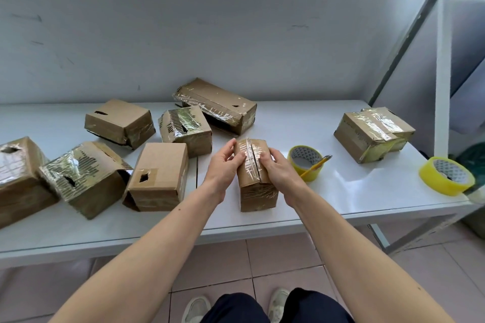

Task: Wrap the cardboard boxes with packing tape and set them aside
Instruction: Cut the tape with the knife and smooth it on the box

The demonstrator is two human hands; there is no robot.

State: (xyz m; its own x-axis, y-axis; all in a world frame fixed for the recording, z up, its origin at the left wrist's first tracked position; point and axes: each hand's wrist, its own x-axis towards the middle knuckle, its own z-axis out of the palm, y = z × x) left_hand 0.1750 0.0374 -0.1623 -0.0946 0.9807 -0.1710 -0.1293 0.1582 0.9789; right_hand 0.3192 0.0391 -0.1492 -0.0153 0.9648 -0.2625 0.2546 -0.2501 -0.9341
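On the white table (341, 191), I press both hands onto the small cardboard box (256, 181): my left hand (223, 165) grips its left top edge, my right hand (279, 169) clasps its right side. A tape roll (305, 162) with a yellow cutter (316, 165) across it sits just right of the box; other boxes (157, 176) crowd its left.

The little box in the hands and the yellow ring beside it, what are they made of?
The little box looks like brown cardboard, matte, with shiny clear tape wrinkling across its top. The yellow ring seems to be a roll of glossy plastic packing tape wound on a printed, probably cardboard core.
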